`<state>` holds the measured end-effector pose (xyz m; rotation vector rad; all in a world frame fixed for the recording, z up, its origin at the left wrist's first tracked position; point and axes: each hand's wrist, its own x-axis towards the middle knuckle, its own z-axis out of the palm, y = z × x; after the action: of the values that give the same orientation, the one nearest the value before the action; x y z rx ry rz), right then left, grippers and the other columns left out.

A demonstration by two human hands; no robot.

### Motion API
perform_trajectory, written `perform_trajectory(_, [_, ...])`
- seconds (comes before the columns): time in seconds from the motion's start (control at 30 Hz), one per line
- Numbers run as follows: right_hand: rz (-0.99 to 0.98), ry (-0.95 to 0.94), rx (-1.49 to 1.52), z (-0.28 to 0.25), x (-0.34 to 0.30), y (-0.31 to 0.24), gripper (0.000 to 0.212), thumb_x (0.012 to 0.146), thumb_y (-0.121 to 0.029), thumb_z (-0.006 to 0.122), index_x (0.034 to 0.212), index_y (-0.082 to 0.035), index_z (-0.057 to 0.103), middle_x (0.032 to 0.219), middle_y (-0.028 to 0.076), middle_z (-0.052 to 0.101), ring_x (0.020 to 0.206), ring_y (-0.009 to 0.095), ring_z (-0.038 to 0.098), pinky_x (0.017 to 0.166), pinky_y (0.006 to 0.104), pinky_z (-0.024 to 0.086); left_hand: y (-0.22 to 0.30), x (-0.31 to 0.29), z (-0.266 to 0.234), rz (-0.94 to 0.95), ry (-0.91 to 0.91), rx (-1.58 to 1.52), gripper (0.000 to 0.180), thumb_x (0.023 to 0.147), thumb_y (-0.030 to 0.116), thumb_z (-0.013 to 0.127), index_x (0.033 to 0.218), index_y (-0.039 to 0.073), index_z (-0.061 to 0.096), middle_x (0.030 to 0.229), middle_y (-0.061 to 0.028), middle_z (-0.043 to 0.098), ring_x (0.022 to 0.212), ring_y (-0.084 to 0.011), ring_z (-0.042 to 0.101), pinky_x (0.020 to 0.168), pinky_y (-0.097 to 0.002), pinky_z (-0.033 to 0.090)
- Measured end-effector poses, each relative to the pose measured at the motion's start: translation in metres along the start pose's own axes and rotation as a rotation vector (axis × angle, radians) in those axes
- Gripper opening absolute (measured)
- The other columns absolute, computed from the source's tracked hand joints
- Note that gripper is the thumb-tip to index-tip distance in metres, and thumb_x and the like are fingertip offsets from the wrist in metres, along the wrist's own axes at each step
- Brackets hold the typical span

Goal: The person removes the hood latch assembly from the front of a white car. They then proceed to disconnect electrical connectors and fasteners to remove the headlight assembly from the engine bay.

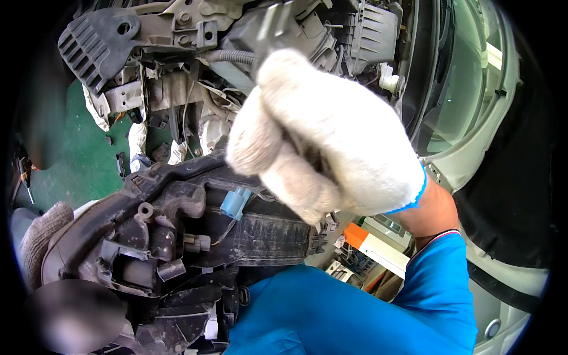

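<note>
My right hand [319, 136], in a white knit glove with a blue cuff, is raised and closed in front of the engine bay. A blurred, shiny metal tool [273, 23] sticks up past the thumb; its kind is unclear. Below it, a dark, dusty headlamp housing [266, 236] lies across my front with its back side showing. It carries a light blue connector [235, 203] and a grey connector [198, 243] on a thin wire. At the far left, my left hand [40, 242], in a greyish glove, is curled around the housing's outer edge, its fingers partly hidden.
The car's exposed front end [177, 89] with brackets and hoses fills the top. A windshield [473, 77] and a pale body panel stand on the right. Green floor [83, 154] shows at left, with a screwdriver [25, 177]. An orange-and-white box [376, 248] sits beyond my right arm.
</note>
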<state>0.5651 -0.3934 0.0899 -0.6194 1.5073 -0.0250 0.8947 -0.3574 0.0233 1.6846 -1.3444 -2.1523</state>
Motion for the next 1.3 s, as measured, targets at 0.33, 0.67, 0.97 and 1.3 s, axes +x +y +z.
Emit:
perform_trajectory(0.33, [0.043,-0.03,-0.013,0.01,0.011,0.0,0.05,0.106,-0.051,0.056,0.095,-0.005,0.071,0.067,0.003,0.063,0.05,0.007,0.052,0.045,0.0228,0.046,-0.001,-0.001,0.001,0.002,-0.011,0.007,0.13,0.061,0.07,0.089,0.148,-0.014,0.04,0.139,-0.0285,0.058,0.13,-0.0382,0.059,0.113,-0.0486,0.047])
perform_trajectory(0.67, [0.004,-0.153,-0.082,0.013,0.009,-0.007,0.051,0.104,-0.05,0.057,0.089,-0.003,0.07,0.065,0.003,0.062,0.051,0.007,0.055,0.046,0.0227,0.047,0.001,-0.004,0.003,-0.001,-0.006,0.011,0.129,0.062,0.07,0.089,0.148,-0.014,0.041,0.138,-0.0289,0.058,0.13,-0.0387,0.06,0.112,-0.0488,0.048])
perform_trajectory(0.97, [0.101,-0.248,-0.045,0.019,0.012,-0.009,0.046,0.105,-0.045,0.059,0.088,-0.004,0.069,0.064,0.002,0.062,0.051,0.007,0.056,0.044,0.0216,0.045,-0.001,-0.005,0.001,-0.009,0.001,0.016,0.127,0.064,0.07,0.088,0.147,-0.014,0.041,0.137,-0.0293,0.058,0.129,-0.0391,0.06,0.112,-0.049,0.048])
perform_trajectory(1.3, [-0.141,-0.496,-0.201,0.025,0.015,0.006,0.014,0.101,-0.011,0.062,0.109,0.0,0.064,0.086,0.006,0.066,0.07,0.014,0.069,0.054,0.0249,0.056,0.001,-0.011,0.0,-0.023,0.023,0.017,0.126,0.065,0.069,0.088,0.147,-0.013,0.041,0.136,-0.0297,0.059,0.128,-0.0396,0.061,0.111,-0.0491,0.049])
